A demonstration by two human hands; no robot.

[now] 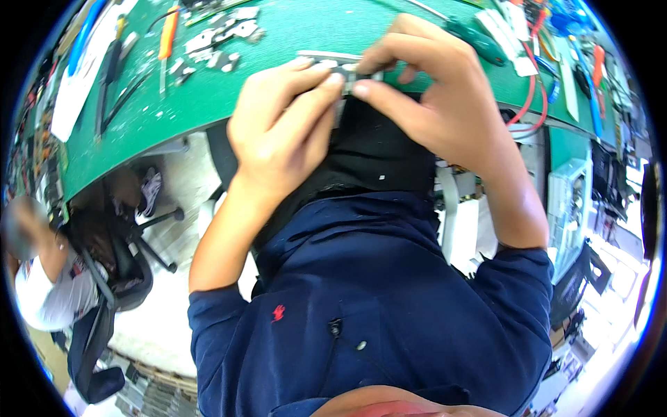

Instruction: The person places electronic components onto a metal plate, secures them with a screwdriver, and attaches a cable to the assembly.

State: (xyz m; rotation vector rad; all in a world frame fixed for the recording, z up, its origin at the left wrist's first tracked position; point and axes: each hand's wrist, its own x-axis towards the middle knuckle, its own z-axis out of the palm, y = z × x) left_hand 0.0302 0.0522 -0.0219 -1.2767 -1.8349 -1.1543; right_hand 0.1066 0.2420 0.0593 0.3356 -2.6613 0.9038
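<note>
Close to the front edge of the green work mat, both hands meet over a thin, flat part with a silvery edge. Its kind cannot be made out, since fingers cover most of it. My left hand is closed on its left side, thumb and fingers bent together. Thumb and forefinger of my right hand pinch at its right end, with the other fingers curled above. Left of the hands lies a loose cluster of small black and white parts.
An orange-handled screwdriver, a black pen-like tool and a white sheet lie at the left. Right of my hands are a green-handled screwdriver and red cables. A person in white sits beside a black chair.
</note>
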